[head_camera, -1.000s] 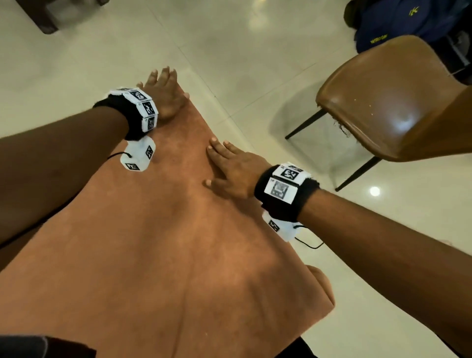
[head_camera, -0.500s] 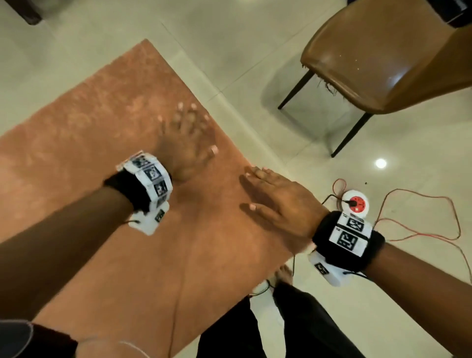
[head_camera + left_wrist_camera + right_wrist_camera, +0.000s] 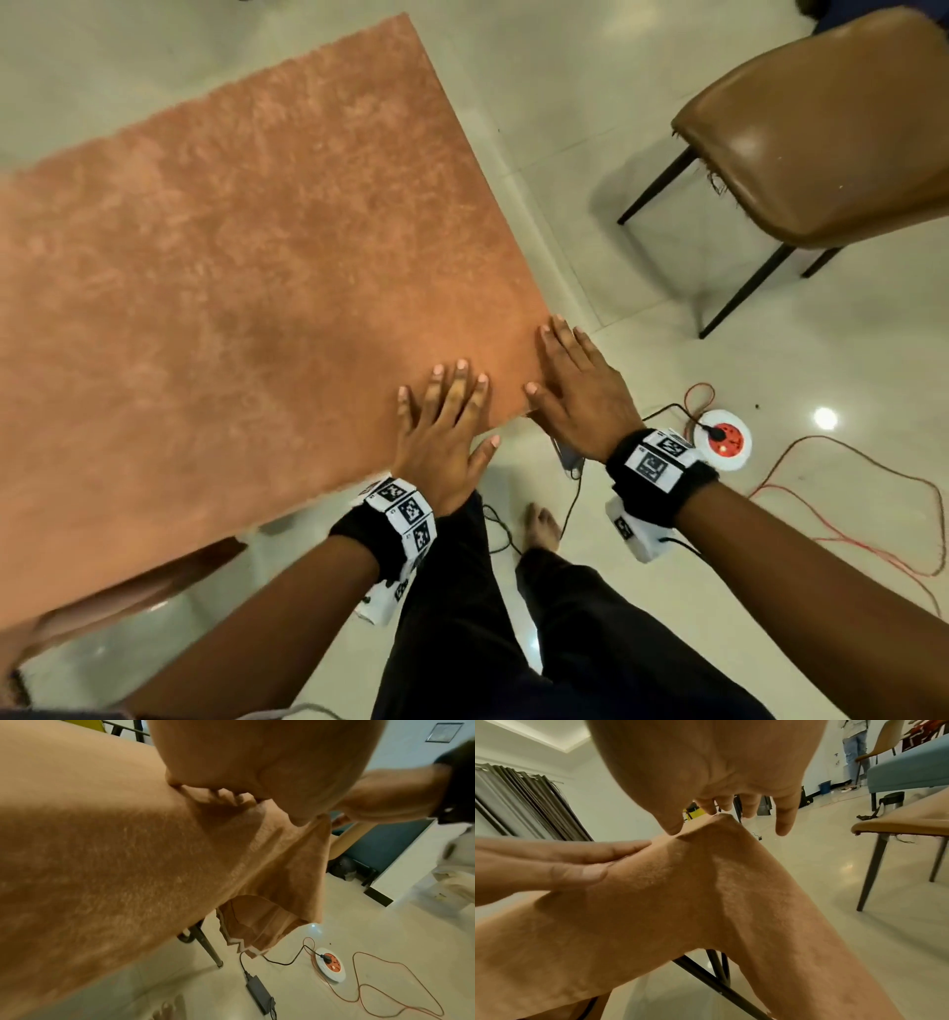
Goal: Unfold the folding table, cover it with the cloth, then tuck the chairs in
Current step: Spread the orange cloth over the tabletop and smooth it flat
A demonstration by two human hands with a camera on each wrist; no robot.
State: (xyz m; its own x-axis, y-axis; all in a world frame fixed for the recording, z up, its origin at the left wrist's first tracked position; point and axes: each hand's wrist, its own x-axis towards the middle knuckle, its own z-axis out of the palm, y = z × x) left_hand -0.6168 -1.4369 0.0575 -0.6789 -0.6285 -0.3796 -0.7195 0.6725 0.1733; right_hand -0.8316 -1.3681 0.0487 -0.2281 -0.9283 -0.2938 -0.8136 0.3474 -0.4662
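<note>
The table (image 3: 31,611) is unfolded and almost wholly hidden under the orange-brown cloth (image 3: 246,267), which lies flat across the top and hangs over the near corner in folds, as the left wrist view shows; a dark table leg (image 3: 205,945) stands on the pale tiled floor (image 3: 642,360) beneath that draped corner. A brown padded chair (image 3: 821,139) on thin dark legs stands apart from the table, off its right side, not tucked in. Both hands lie at the near right corner of the cloth. The left hand (image 3: 445,426) is flat on the cloth with its fingers (image 3: 454,390) straight and spread, grasping nothing — its thumb reaches past the cloth's near edge. The right hand (image 3: 577,393) lies just beside it at the corner's right edge, fingers straight and released, its fingertips on the cloth and its palm out past the edge over the floor. Both wrists wear black bands with printed markers. On the floor near the person's bare foot (image 3: 542,527) sit a round white power socket (image 3: 723,439) with a red centre, a loose red wire (image 3: 873,514) and a black charger brick (image 3: 258,992) with its cable.
</note>
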